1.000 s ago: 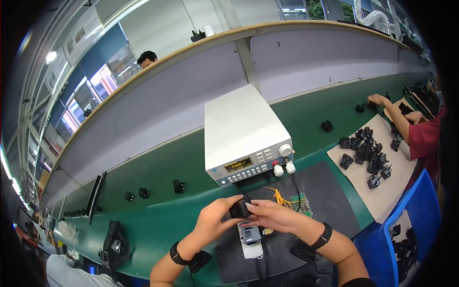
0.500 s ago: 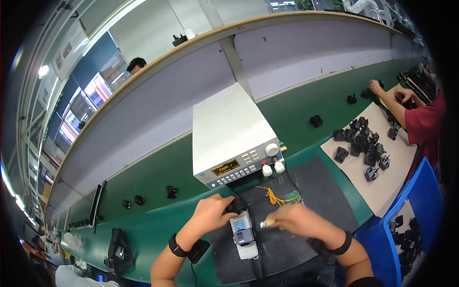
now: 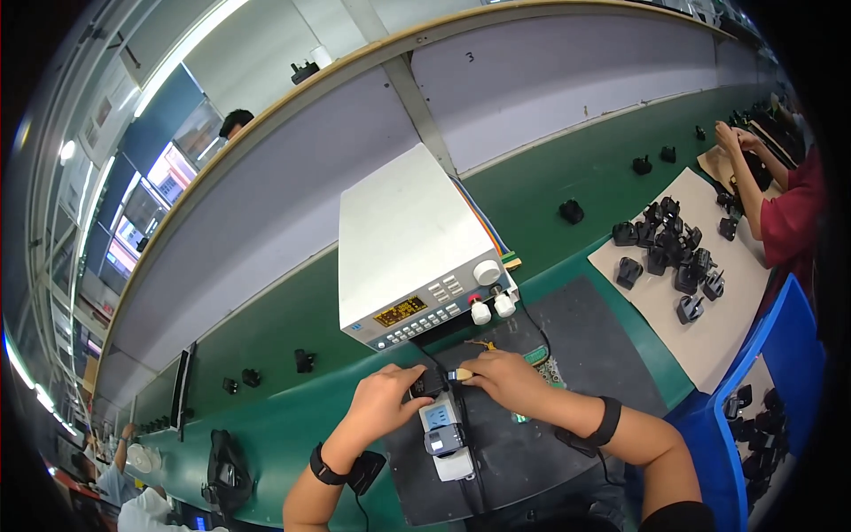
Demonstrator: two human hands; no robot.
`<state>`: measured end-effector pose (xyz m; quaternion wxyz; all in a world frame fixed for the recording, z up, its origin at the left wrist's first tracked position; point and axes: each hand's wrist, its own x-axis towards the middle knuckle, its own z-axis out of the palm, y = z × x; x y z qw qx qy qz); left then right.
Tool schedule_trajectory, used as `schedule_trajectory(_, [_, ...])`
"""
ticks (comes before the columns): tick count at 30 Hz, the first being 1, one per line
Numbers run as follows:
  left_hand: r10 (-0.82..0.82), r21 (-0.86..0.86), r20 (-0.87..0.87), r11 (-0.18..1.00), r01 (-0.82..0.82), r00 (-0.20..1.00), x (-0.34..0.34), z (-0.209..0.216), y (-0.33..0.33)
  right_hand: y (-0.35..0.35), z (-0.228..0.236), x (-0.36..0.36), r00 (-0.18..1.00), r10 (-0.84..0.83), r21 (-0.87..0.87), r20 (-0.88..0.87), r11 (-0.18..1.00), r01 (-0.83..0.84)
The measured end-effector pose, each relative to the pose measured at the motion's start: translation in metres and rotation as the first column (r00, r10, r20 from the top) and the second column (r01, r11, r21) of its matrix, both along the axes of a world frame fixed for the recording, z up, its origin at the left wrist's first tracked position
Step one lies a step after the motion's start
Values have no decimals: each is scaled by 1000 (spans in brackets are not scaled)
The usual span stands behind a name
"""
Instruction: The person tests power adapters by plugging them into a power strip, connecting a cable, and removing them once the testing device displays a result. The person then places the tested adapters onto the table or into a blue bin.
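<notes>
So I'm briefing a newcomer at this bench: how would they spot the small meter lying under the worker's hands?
Start at the big white box-shaped bench instrument on the green conveyor belt. In front of it lies a dark rubber mat; the small white-and-grey handheld meter rests there below the left hand and right hand. Only it has a pale blue screen.

Small black adapter (image 3: 428,383): gripped at upper end of white fixture, mostly hidden by fingers. Thin plug with pale tip (image 3: 457,375): pinched just beside adapter, touching it. White fixture with small blue-grey screen (image 3: 446,430): lies lengthwise on dark mat, near front of bench.
</notes>
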<state>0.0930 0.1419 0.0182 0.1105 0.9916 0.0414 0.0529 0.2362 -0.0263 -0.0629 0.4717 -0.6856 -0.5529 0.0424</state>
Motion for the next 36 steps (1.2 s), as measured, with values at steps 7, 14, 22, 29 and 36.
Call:
schedule_trajectory(7, [-12, 2, -27, 1000, 12, 1000, 0, 1, 1, 9, 4, 5, 996, 79, -89, 30, 993, -76])
schedule_trajectory(14, [-58, -22, 136, 998, 62, 989, 0, 4, -15, 10, 35, 19, 979, 204, -419, 12, 890, -180])
schedule_trajectory(22, [-50, 175, -21, 983, 53, 999, -39, -11, -49, -66, 13, -41, 884, 312, -633, 348, 774, -24])
schedule_trajectory(29, [30, 22, 367, 999, -41, 930, -51, 37, -29, -71, 29, -5, 878, 473, -816, 67, 533, -225])
schedule_trajectory(36, [534, -113, 247, 845, -523, 808, -41, -50, 209, -36, 31, 190, 792, -592, -221, 146, 761, 610])
